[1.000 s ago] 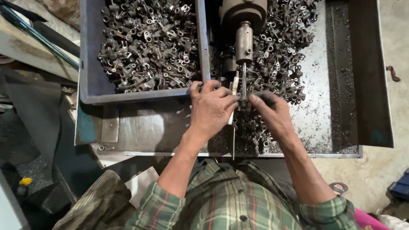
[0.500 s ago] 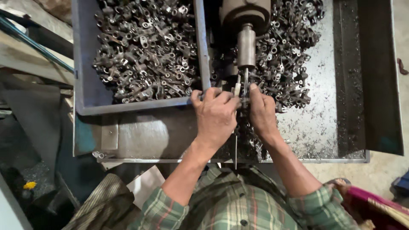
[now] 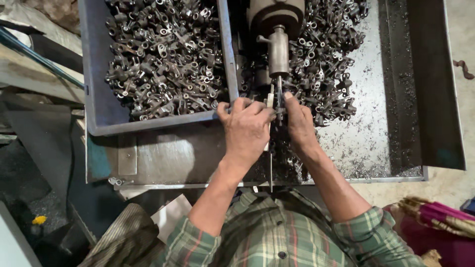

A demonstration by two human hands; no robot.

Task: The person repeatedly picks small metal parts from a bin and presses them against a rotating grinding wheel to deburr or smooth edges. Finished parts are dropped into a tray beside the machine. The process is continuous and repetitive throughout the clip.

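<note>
Two hands on the job, both meeting right under the drill spindle (image 3: 278, 52): my left hand (image 3: 246, 129) is curled palm down, fingers bunched toward the thin bit, and my right hand (image 3: 298, 123) is curled the same way from the other side, fingertips nearly touching the left ones. I read both as pinching a small metal part (image 3: 271, 101) at the bit, pale sliver of it showing between the fingers, but the grip itself is hidden so I can't tell exactly which fingers clamp it. Grey bin (image 3: 99, 99) sits just left of the spindle, heaped with dark forged metal pieces (image 3: 163, 59). Second heap of same pieces (image 3: 326, 64) lies loose on the steel machine tray (image 3: 376, 143) to the right, shavings scattered near it. Plaid sleeves at bottom of view
</note>
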